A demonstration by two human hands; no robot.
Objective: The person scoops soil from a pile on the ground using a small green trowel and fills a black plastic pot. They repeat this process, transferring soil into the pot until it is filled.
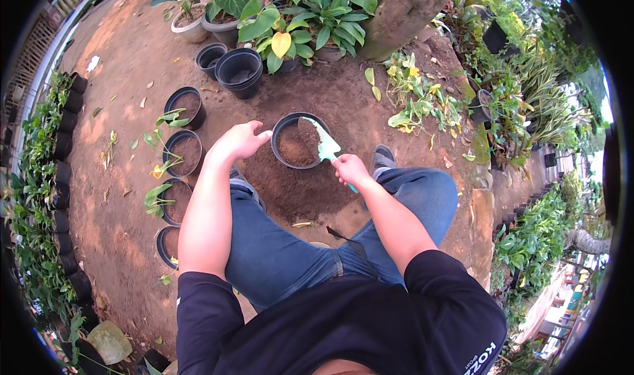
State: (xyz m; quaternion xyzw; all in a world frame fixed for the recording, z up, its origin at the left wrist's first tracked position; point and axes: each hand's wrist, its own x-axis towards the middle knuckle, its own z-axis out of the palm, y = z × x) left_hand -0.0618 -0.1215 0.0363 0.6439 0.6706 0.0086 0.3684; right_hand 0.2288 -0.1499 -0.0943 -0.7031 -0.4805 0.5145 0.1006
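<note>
Between my feet stands a round black plastic plant pot [277, 153] with brown soil [296, 144] inside. My right hand [349, 171] grips the handle of a light-green garden trowel [327, 143]. The trowel's blade reaches over the pot's right rim, and its tip is over the soil. My left hand [242, 141] is just left of the pot, holding nothing, thumb and fingers apart. The thumb is close to the rim; whether it touches cannot be told. Loose dark soil [302, 194] lies heaped on the ground around the pot's near side.
Left of me is a row of soil-filled black pots [184, 152], several with leafy cuttings. Nested black pots [239, 72] stand ahead, near potted foliage plants [282, 43] and a tree trunk [411, 15]. Pulled vines [421, 100] lie at the right.
</note>
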